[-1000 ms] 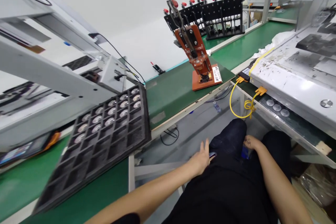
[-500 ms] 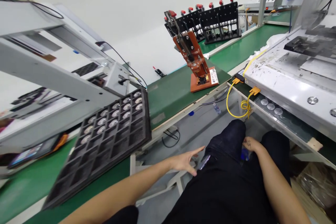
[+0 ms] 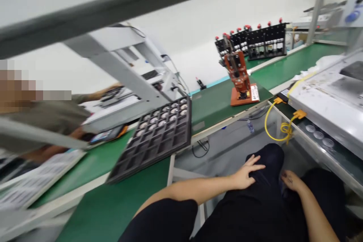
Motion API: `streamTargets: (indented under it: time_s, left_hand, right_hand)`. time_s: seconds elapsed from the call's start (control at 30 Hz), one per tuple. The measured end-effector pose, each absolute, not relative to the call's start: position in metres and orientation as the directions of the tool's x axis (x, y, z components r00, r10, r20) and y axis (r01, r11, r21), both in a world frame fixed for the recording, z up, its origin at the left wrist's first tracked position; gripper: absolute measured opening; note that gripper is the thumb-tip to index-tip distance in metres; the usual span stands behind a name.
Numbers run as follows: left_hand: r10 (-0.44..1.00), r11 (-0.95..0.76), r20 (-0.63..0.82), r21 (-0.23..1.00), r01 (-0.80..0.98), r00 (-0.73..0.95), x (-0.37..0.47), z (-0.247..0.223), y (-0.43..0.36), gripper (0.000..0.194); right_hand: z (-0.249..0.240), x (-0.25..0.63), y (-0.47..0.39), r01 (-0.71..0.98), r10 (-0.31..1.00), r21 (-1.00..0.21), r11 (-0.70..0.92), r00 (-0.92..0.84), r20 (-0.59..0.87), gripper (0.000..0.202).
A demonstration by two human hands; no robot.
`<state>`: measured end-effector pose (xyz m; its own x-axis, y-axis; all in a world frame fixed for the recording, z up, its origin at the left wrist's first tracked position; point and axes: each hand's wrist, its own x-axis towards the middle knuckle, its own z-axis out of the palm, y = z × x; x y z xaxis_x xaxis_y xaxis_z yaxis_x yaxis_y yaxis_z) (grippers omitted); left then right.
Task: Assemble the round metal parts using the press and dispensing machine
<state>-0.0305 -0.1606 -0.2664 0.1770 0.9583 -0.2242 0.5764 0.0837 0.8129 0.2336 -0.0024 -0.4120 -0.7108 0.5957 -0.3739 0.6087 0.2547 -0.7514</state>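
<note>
My left hand (image 3: 247,174) lies with fingers apart on the dark trouser leg (image 3: 268,162) at my thigh and holds nothing. Between my legs is my right hand (image 3: 292,180), a dark mark on its back; its fingers are mostly hidden, so I cannot tell whether they hold anything. Left of my hands, on the green bench, sits a black compartment tray (image 3: 170,141) with shiny round pieces (image 3: 162,123) in its far rows. Beyond it stands an orange hand press (image 3: 239,79) with a white label.
Black fixtures with red knobs (image 3: 265,41) stand farther back. On the right are a white machine (image 3: 326,94), a yellow cable (image 3: 268,126) and several clear discs (image 3: 319,135) on a ledge. A co-worker (image 3: 53,121) sits at left by a tablet (image 3: 107,135). A grey beam (image 3: 113,0) crosses above.
My left hand has moved from beside my hip onto my thigh. The view has swung left, bringing the co-worker and overhead beam in. My right hand stays between my legs.
</note>
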Motion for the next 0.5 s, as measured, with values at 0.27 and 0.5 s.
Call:
streamTargets:
  time_s: [0.27, 0.5]
  left_hand:
    - [0.956, -0.167, 0.021, 0.859, 0.484, 0.293, -0.049, -0.262, -0.177, 0.026]
    - [0.696, 0.577, -0.712, 0.633, 0.517, 0.094, -0.102, -0.241, -0.159, 0.155]
  right_hand:
    - [-0.423, 0.229, 0.002, 0.547, 0.591, -0.796, 0.260, -0.742, -0.317, 0.026]
    - [-0.429, 0.224, 0.006, 0.527, 0.625, -0.818, 0.233, -0.725, -0.289, 0.028]
